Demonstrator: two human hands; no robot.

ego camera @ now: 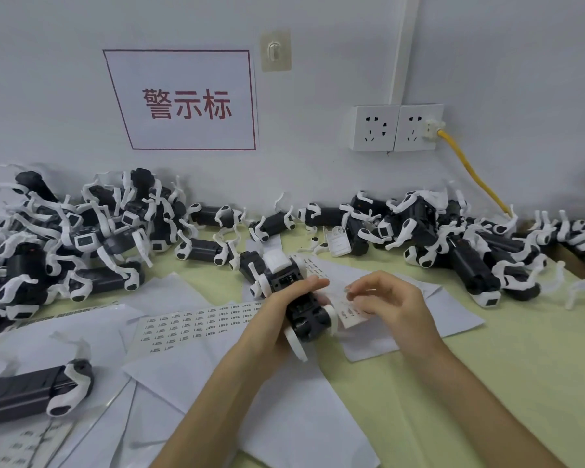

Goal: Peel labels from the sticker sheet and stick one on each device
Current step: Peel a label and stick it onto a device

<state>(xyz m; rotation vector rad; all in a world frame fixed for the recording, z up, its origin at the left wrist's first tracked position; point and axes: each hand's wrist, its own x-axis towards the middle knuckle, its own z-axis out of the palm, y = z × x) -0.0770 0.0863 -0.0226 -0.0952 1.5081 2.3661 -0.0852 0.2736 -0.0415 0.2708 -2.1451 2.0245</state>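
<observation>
A pale grey wall [318,45] fills the upper half of the view, with a light green table [487,366] running along its foot. Black-and-white devices lie heaped against the wall in a left pile [65,238] and a right pile [453,238], with a few loose ones scattered between them. White paper sheets [190,366] overlap across the near left part of the table. One single device [34,393] lies on its side on them at the lower left.

On the wall hangs a red-bordered sign [186,99] with red characters. To its right is a small adhesive hook [276,50], then a double socket [395,128] with a yellow cable [470,170] running down from it to the table.

A long sticker sheet [190,324] printed with rows of small labels lies flat on the papers, just left of the left forearm. The left hand [277,309] grips the held device [308,315] around its body, the thumb laid over the top, keeping it just above the papers at the centre of the table.

A smaller sticker strip [352,314] lies just beside this device on its right. The right hand [385,295] hovers over it with its fingers curled and the tips drawn together near the strip's far end. Whether a label sits between them is too small to tell.
</observation>
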